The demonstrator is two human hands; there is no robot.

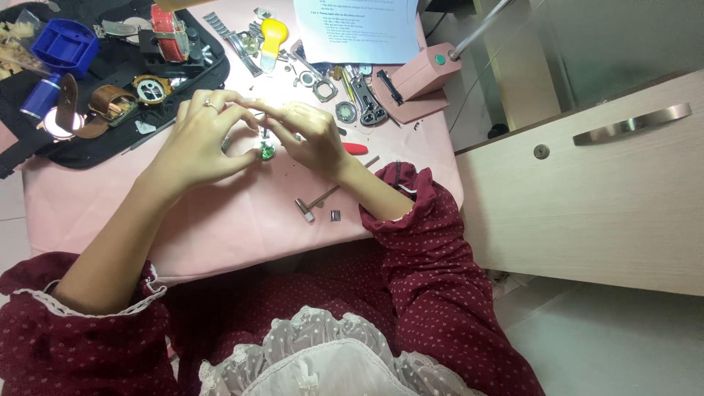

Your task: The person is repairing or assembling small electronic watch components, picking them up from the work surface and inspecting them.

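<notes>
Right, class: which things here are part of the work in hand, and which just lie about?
In hand:
left hand
right hand
small green-faced watch, between both hands' fingers

Lying about:
small hammer
blue case
yellow tool
brown strap
paper sheet
pink lamp base

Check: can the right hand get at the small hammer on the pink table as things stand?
Probably yes. The small hammer lies in the open just beside the right hand, nothing covering it, but both hands are busy on the green-faced watch.
</notes>
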